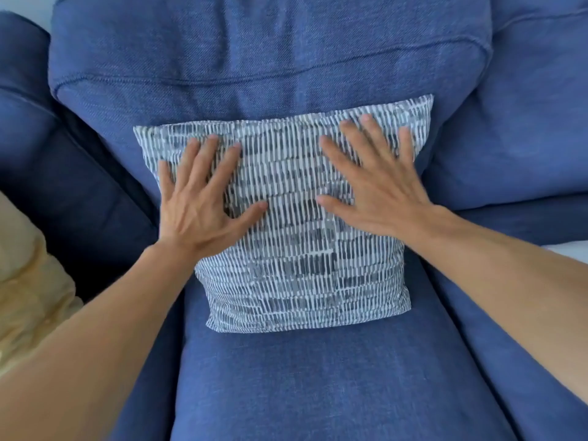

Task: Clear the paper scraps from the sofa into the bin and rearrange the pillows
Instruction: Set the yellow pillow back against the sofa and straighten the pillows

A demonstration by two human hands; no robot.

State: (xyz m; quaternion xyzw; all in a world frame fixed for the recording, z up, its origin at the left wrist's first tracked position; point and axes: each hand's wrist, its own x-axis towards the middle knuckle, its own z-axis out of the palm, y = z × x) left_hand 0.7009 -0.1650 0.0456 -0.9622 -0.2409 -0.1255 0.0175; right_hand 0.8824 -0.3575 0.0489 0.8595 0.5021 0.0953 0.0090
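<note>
A white pillow with a dark dash pattern (296,275) leans against the back cushion of the blue sofa (286,58), its lower edge on the seat cushion (318,383). My left hand (200,198) lies flat on the pillow's upper left part, fingers spread and straight. My right hand (372,179) presses flat on its upper right part, fingers spread too. No paper scraps and no bin are in view.
A yellow pillow (28,281) lies at the left edge, next to the sofa's dark blue left section (63,173). A second back cushion (525,122) stands to the right. A small pale patch (572,251) shows at the right edge.
</note>
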